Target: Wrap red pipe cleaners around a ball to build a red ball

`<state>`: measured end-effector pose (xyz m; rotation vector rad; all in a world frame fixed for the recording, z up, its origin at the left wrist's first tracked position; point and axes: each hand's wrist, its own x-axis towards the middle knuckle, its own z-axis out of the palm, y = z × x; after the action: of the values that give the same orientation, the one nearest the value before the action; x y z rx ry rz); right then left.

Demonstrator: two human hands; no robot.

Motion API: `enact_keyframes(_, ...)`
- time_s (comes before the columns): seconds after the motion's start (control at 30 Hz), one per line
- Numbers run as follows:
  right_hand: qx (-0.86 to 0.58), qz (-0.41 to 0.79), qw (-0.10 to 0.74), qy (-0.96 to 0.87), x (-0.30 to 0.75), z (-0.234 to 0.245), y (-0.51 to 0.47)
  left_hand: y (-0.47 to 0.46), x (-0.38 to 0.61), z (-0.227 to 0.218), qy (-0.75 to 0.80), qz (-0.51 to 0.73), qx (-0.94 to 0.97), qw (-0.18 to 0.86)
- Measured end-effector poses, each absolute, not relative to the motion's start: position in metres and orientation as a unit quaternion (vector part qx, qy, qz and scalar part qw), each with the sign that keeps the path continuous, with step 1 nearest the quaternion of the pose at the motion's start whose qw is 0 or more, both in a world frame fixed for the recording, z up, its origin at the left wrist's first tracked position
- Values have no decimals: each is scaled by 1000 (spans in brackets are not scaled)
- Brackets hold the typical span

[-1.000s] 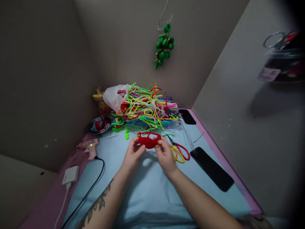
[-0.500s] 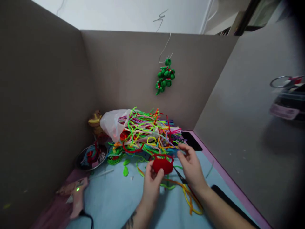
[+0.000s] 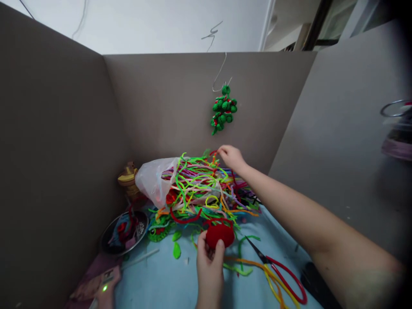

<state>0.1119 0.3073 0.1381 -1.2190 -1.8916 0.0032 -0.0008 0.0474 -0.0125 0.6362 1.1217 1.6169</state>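
Observation:
My left hand [image 3: 210, 268] grips a rounded red fuzzy piece [image 3: 221, 235] between thumb and fingers, low in the middle of the view. Loops of red stem stand up along its top edge. Farther back, my right hand [image 3: 232, 158] reaches over the heap of coloured pipe cleaners [image 3: 196, 184], its fingertips pinched on the end of a red pipe cleaner [image 3: 213, 152]. A white plastic bag [image 3: 154, 178] wraps the heap's left end. Red-handled scissors [image 3: 286, 274] lie on the blue surface below my right forearm, across yellow and orange stems [image 3: 268, 274].
At the left are a metal bowl [image 3: 143, 234] of scraps and a pink glue gun [image 3: 107, 287] with a green light. Green leaf shapes [image 3: 177, 250] lie near a green fuzzy piece [image 3: 157, 229]. A green ornament [image 3: 224, 109] hangs from a wire before the grey back panel [image 3: 161, 94].
My right hand has moved forward and up, from beside the red piece to the heap's far edge, and now pinches a red stem. My left hand still holds the red piece. The view has tilted slightly.

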Motion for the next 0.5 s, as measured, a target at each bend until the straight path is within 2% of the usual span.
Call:
enact_keyframes(0.07, -471, -38, 526, -707, 113, 155, 301, 46, 0, -10, 463, 676, 259, 511)
enact_keyframes(0.1, -467, -41, 545, -695, 114, 163, 298, 45, 1, -10, 460, 676, 260, 515)
enact_keyframes(0.27, -475, -3, 609, -635, 124, 202, 290, 46, 2, -11, 455, 678, 269, 511)
enact_keyframes(0.4, -497, 19, 623, -603, 152, 232, 282, 47, -4, -5, 451, 694, 270, 492)
enact_keyframes(0.5, -482, -33, 673, -560, 178, 258, 253, 44, -7, 2, 450, 692, 278, 491)
